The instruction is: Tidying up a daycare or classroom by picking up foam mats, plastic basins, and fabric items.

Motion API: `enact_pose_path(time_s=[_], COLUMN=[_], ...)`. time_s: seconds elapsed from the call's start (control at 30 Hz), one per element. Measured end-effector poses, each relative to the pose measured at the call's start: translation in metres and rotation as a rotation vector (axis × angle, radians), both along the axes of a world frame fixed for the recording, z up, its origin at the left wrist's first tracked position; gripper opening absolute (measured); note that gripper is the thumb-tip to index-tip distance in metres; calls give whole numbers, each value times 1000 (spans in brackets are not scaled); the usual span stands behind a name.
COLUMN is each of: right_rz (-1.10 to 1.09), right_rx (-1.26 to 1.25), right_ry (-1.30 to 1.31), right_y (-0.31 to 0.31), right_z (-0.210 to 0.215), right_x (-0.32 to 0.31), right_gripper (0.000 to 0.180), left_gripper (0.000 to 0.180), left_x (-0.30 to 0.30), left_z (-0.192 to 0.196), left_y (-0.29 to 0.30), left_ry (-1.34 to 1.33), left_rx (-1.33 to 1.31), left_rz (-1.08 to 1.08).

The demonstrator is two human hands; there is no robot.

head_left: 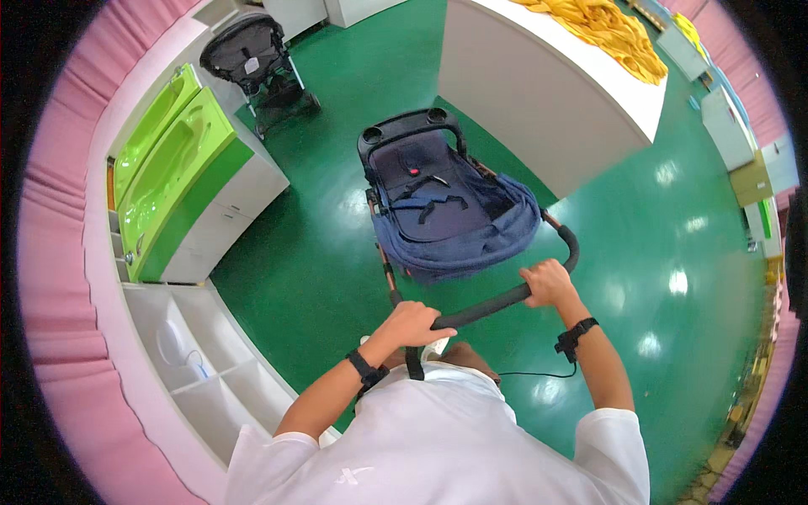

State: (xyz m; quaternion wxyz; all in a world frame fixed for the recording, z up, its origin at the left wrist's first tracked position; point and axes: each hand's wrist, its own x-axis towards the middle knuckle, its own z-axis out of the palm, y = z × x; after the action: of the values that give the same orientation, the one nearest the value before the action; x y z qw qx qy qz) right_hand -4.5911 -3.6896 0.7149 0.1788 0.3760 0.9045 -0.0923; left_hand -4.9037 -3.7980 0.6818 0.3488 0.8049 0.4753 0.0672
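Both hands were closed around the stroller's handlebar (pixel 497 303), the left hand (pixel 410 324) near its left end, the right hand (pixel 545 282) further right. The blue stroller (pixel 446 210) stood unfolded on the green floor (pixel 320 252) beside a white table (pixel 539 109), seat empty. Its wheels were hidden beneath the seat.

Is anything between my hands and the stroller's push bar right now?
Nothing visible: the left hand and right hand both grip the black handlebar of the navy stroller.
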Motion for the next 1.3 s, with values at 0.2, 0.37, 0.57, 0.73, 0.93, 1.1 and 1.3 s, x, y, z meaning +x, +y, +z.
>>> enact_pose_path(time_s=[0.2, 0.37, 0.57, 0.73, 0.93, 1.1, 1.3], right_rz=[99, 154, 120, 95, 107, 124, 167], right_rx=[63, 185, 198, 225, 234, 215, 193], right_ry=[53, 89, 239, 258, 260, 318, 397], right_y=[110, 197, 272, 380, 518, 632, 753], right_z=[-3, -15, -19, -15, -15, -15, -30], right_x=[-30, -75, -169, -222, -289, -350, -422], right_gripper=[34, 32, 31, 28, 30, 29, 29], left_gripper=[60, 59, 58, 55, 50, 52, 51], left_x=[-11, -51, -150, -198, -260, -313, -375], left_z=[-5, -14, -18, -12, -22, -18, -26], left_y=[68, 136, 227, 339, 466, 579, 678], left_ry=[-1, 5, 21, 47, 86, 34, 114], left_rx=[52, 333, 388, 325, 430, 493, 379], left_rz=[201, 329, 407, 439, 467, 565, 720])
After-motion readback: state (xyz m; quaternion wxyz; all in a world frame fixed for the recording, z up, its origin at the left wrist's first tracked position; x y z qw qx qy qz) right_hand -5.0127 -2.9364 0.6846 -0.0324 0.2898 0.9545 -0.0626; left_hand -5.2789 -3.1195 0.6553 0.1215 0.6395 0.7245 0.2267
